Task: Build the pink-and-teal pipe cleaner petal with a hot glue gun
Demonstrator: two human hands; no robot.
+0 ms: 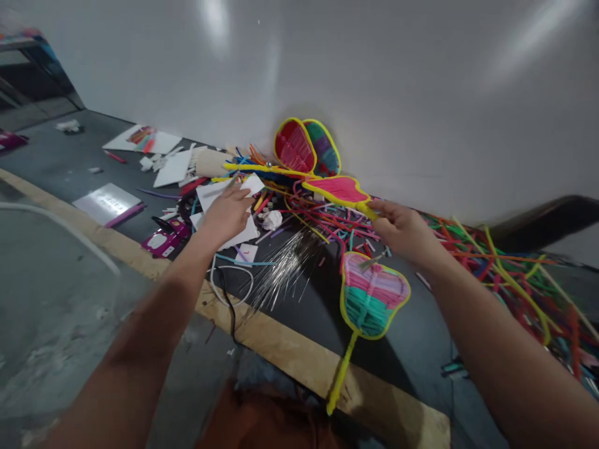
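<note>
My right hand point(401, 229) is closed round the yellow handle of a pink hand fan point(340, 189), its rim wrapped in yellow pipe cleaner. The fan is tilted and seen nearly edge-on. Below it, a pink, lilac and teal fan point(374, 296) lies on the table, its yellow handle crossing the wooden edge. My left hand point(228, 215) rests over white cards point(241, 232), fingers stretched forward and slightly bent. Its fingertips are by a small white piece point(253, 184); no firm hold shows. Behind, a red fan point(294, 146) and a green-purple fan point(322, 149) lean against the wall.
Coloured pipe cleaners point(505, 268) heap at the right, with more behind the fans. Shiny wire strands point(290, 268) fan out mid-table. A purple glue-gun-like tool point(166, 237), a white cable point(250, 293) and a glossy booklet point(107, 202) lie left. A wooden strip point(276, 337) edges the table.
</note>
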